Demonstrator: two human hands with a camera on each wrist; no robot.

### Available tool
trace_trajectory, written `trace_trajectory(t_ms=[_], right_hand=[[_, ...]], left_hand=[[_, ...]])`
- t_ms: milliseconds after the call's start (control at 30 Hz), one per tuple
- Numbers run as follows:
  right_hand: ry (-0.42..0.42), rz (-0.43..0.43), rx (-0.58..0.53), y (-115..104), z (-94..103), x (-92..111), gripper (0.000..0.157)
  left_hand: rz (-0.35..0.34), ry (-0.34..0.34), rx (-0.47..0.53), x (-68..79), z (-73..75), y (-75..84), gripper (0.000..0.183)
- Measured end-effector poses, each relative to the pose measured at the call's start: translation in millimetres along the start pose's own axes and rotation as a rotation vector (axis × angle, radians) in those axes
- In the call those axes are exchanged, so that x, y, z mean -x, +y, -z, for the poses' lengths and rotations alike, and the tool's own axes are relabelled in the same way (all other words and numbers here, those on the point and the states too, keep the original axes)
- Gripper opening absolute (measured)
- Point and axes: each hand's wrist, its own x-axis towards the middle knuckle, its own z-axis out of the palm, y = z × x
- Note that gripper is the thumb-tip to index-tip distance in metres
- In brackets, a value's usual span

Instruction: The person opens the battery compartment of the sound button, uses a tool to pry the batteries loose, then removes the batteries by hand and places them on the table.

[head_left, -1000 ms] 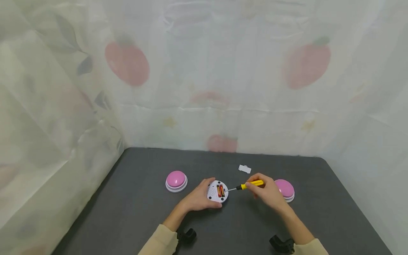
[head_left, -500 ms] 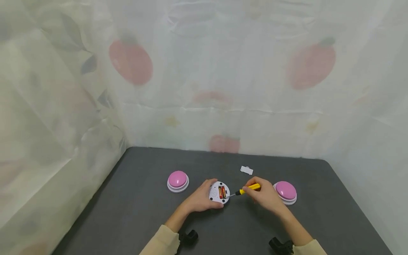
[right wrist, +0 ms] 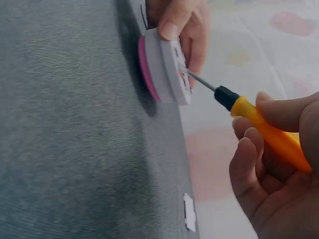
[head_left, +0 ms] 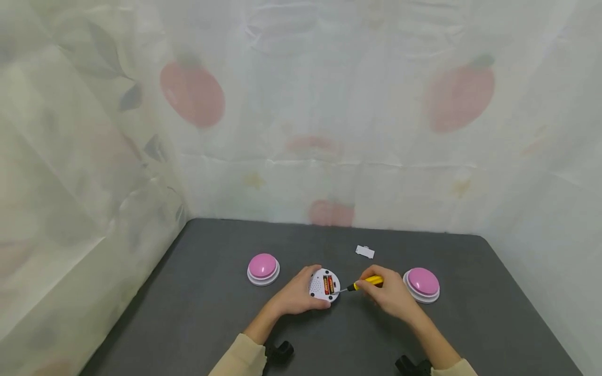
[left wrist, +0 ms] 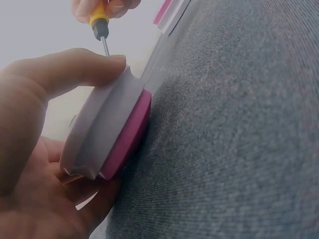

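At mid desk [head_left: 211, 318], the left hand [head_left: 297, 293] grips the upturned button [head_left: 318, 285], the right hand [head_left: 389, 293] pinching the screwdriver [right wrist: 245, 110], tip at the button's four o'clock, apparently prying at batteries [head_left: 328, 284], calling for steady leverage.

The pink dome [left wrist: 128, 139] of the inverted button unit [head_left: 318, 287] is hidden in the head view; print on the batteries [head_left: 328, 285] is too small to read. The right hand [head_left: 390, 294] partly covers the screwdriver [head_left: 351, 287]; contact between screwdriver and batteries cannot be determined. The lower edge cuts off both sleeves [head_left: 241, 357]. In the left wrist view, a second button [left wrist: 173, 16] is cropped at the top.
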Motion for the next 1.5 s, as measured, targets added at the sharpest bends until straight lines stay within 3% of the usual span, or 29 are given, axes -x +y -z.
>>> trace_trajectory(t_ms=[133,267,433,633,933,1167,1500], right_hand=[[0.064,0.099,-0.003,4,-3.5,6,0.011],[0.085,0.142,-0.040,8,-4.5,9,0.013],[0.087,0.088,-0.130,10,-0.3,11,0.016],[0.044,0.055,-0.123,12,4.9,13,0.016],[0.088,0.072,-0.192,11,10.9,9,0.010],[0.099,0.073,-0.133,4,15.0,5,0.011],[0.042,0.025,-0.080,-2,15.1,-5,0.020]], left_hand=[[0.003,-0.001,-0.012,0.8,0.8,-0.7,0.097],[0.018,-0.013,-0.011,2.0,3.0,-0.8,0.096],[0.018,-0.017,-0.001,1.7,4.5,-0.1,0.096],[0.007,-0.021,-0.010,0.9,2.5,0.3,0.097],[0.009,-0.027,-0.005,-0.7,1.4,3.3,0.097],[0.008,-0.028,-0.008,-0.9,0.3,2.9,0.096],[0.025,-0.028,-0.005,0.8,-1.3,4.1,0.096]])
